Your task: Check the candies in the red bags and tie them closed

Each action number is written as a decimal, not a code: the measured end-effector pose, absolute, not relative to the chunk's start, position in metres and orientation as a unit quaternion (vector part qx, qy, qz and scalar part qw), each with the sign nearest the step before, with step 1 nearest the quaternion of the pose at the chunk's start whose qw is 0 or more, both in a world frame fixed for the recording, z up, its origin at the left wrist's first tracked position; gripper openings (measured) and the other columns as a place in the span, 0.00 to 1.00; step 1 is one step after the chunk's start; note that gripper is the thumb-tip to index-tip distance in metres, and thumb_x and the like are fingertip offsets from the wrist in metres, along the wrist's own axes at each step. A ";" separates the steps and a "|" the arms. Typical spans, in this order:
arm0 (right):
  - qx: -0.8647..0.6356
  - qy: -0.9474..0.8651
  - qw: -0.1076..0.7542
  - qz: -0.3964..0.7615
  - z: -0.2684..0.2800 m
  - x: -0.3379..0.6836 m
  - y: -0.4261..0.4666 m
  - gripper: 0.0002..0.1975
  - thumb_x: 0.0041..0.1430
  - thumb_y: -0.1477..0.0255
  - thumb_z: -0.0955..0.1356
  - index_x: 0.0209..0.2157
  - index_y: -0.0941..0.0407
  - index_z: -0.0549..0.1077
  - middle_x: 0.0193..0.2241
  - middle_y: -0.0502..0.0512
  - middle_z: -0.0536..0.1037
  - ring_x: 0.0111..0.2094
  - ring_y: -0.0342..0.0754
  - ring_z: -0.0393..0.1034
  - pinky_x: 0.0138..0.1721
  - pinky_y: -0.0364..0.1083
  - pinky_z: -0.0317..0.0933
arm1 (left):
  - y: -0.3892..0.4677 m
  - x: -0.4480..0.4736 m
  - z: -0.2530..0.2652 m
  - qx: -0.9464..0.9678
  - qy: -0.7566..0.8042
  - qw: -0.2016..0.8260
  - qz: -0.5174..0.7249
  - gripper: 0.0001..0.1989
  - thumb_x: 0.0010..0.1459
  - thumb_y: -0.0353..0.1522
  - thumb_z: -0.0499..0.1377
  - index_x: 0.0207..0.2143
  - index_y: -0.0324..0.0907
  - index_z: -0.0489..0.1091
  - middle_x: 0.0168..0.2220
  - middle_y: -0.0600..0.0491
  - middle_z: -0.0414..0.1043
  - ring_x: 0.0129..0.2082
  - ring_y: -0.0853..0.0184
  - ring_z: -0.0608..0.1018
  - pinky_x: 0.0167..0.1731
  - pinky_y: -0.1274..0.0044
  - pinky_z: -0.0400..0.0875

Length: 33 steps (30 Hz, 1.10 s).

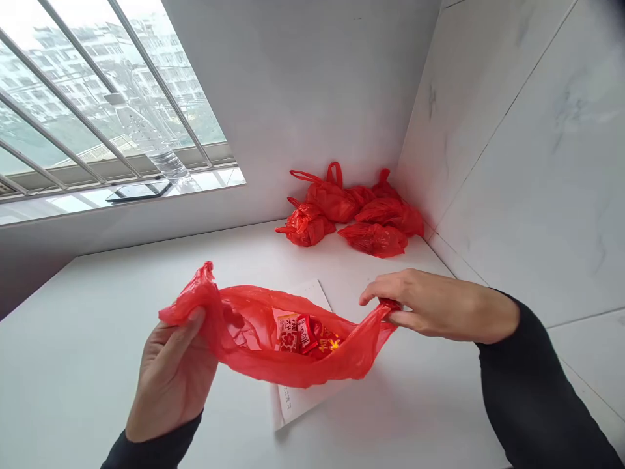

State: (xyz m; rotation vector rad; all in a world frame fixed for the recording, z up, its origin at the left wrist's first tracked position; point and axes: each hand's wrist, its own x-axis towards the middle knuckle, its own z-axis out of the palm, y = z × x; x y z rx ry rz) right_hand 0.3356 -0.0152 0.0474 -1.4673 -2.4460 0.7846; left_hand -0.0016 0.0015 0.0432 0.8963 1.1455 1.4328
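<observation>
A red plastic bag (pixel 307 372) is stretched wide between my two hands above the white table. Its mouth gapes upward, and several small red wrapped packets (pixel 305 333) with printed characters lie inside. My left hand (pixel 176 371) pinches the bag's left handle end between thumb and fingers. At the other side, my right hand (pixel 430 305) grips the right handle end, its index finger reaching forward. Beneath the bag a white paper booklet (pixel 303 404) lies flat, partly covered by it; some handwriting shows near its lower edge.
Several bunched red plastic bags (pixel 375 218) sit in the far corner of the table (pixel 88 339), against the wall. On the windowsill are a clear water bottle (pixel 156 146) and a dark-edged flat device (pixel 139 190). A marbled tile wall (pixel 532 169) bounds the right side.
</observation>
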 end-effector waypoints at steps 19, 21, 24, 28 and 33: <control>-0.377 -0.571 0.561 0.466 0.076 0.325 -0.022 0.11 0.71 0.60 0.68 0.40 0.53 0.76 0.42 0.54 0.78 0.40 0.48 0.76 0.38 0.46 0.77 | 0.002 0.023 0.085 0.393 0.438 0.589 0.553 0.12 0.60 0.44 0.66 0.30 0.47 0.75 0.23 0.57 0.71 0.44 0.59 0.83 0.47 0.71 0.80; -0.360 -0.555 0.569 0.488 0.077 0.322 -0.023 0.09 0.71 0.62 0.68 0.40 0.53 0.76 0.39 0.52 0.78 0.38 0.46 0.75 0.39 0.45 0.75 | 0.004 0.032 0.091 0.382 0.422 0.611 0.549 0.10 0.60 0.43 0.66 0.34 0.47 0.75 0.25 0.57 0.74 0.40 0.61 0.83 0.44 0.72 0.81; -0.365 -0.541 0.577 0.490 0.078 0.318 -0.022 0.08 0.71 0.65 0.67 0.41 0.53 0.76 0.32 0.50 0.76 0.32 0.44 0.73 0.36 0.44 0.73 | 0.006 0.045 0.096 0.387 0.380 0.667 0.511 0.13 0.62 0.40 0.65 0.29 0.44 0.69 0.17 0.62 0.58 0.18 0.74 0.68 0.29 0.79 0.77; -0.366 -0.544 0.584 0.480 0.077 0.311 -0.023 0.06 0.68 0.69 0.67 0.39 0.54 0.75 0.26 0.47 0.72 0.26 0.42 0.67 0.29 0.42 0.68 | 0.005 0.061 0.094 0.513 0.457 0.633 0.358 0.21 0.63 0.43 0.63 0.24 0.43 0.61 0.20 0.63 0.44 0.17 0.76 0.49 0.16 0.83 0.54; -0.291 -0.554 0.534 0.569 0.077 0.290 -0.030 0.06 0.67 0.68 0.70 0.43 0.55 0.74 0.30 0.48 0.77 0.29 0.43 0.73 0.33 0.43 0.71 | -0.013 0.086 0.094 0.709 0.402 0.553 0.176 0.09 0.56 0.38 0.69 0.37 0.47 0.74 0.29 0.55 0.68 0.27 0.68 0.67 0.27 0.79 0.66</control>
